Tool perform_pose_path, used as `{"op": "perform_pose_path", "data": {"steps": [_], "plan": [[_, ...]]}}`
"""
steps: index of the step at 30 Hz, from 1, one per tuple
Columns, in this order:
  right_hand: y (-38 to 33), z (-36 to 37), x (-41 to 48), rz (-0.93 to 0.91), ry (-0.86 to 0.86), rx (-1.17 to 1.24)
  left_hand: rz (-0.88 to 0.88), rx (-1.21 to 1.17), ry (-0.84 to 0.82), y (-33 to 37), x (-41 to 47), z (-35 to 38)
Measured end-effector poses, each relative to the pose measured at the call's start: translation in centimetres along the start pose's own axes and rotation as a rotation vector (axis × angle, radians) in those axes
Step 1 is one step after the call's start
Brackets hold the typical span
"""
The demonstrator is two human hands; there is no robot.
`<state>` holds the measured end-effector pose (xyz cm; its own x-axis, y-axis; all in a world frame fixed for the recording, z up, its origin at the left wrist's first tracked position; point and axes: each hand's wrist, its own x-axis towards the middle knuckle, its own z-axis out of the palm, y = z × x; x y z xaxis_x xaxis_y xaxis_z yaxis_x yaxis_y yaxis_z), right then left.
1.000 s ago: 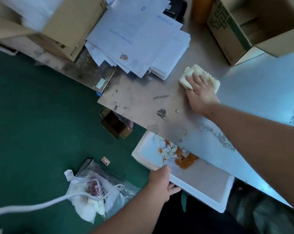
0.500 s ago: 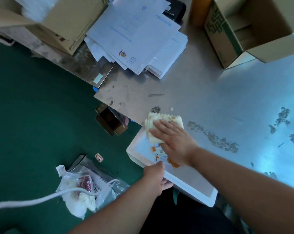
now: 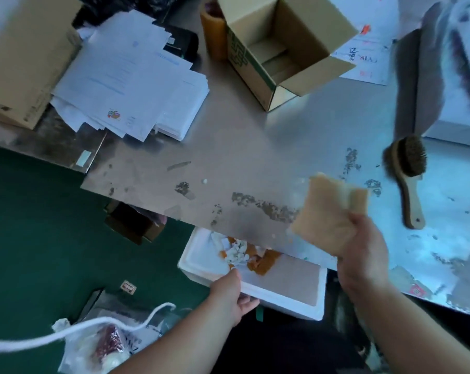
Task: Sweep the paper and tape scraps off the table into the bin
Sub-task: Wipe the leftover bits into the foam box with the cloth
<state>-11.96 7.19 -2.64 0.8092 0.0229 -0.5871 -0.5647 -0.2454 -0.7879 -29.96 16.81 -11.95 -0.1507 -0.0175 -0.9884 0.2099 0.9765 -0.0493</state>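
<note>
A white foam bin hangs just under the metal table's near edge. White paper bits and orange tape scraps lie in its far left corner. My left hand grips the bin's near rim. My right hand holds a folded yellowish cloth lifted above the table edge, to the right of the scraps. One small white scrap sits on the table near the edge.
A wooden brush lies on the table to the right. An open cardboard box and a stack of papers stand at the back. A plastic bag and a white cord are over the green floor.
My right hand swept the cloth from the table's middle to the edge over the bin, then lifted it up and to the right. More scraps lie in the bin. My left hand kept holding the bin.
</note>
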Motion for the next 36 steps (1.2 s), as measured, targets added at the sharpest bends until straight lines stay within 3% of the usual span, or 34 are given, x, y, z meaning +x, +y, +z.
{"op": "perform_pose_path", "data": {"steps": [3,5,13,19,25,29,31,34,36], "plan": [[-4.0,-2.7,2.0,-0.227,0.157,-0.029,0.001,-0.008,-0.018,-0.2,-0.4,0.3],[-4.9,-3.1,4.1,-0.345,0.112,-0.121,0.007,-0.001,-0.035,-0.3,-0.6,0.3],[-1.1,2.1,16.4,-0.492,-0.187,-1.056,0.023,0.004,-0.034,-0.3,-1.1,0.5],[1.7,5.4,13.1,-0.784,-0.576,-1.188,0.035,-0.026,-0.006,-0.9,-0.7,1.1],[6.9,2.2,6.2,-0.949,-0.911,-1.241,0.035,-0.092,-0.008,-2.5,-1.0,2.8],[8.7,0.1,4.1,-0.871,-1.090,-1.113,0.049,-0.154,-0.012,-4.4,-1.3,4.2],[8.2,-0.8,3.2,-0.747,-1.176,-0.987,0.066,-0.167,-0.019,-5.3,-1.3,4.8],[5.6,-2.5,2.0,-0.248,-1.105,-0.580,0.080,-0.163,0.021,-5.9,-1.0,5.6],[3.7,-3.7,2.6,0.075,-0.832,-0.343,0.081,-0.175,0.051,-5.9,-1.1,5.7]]}}
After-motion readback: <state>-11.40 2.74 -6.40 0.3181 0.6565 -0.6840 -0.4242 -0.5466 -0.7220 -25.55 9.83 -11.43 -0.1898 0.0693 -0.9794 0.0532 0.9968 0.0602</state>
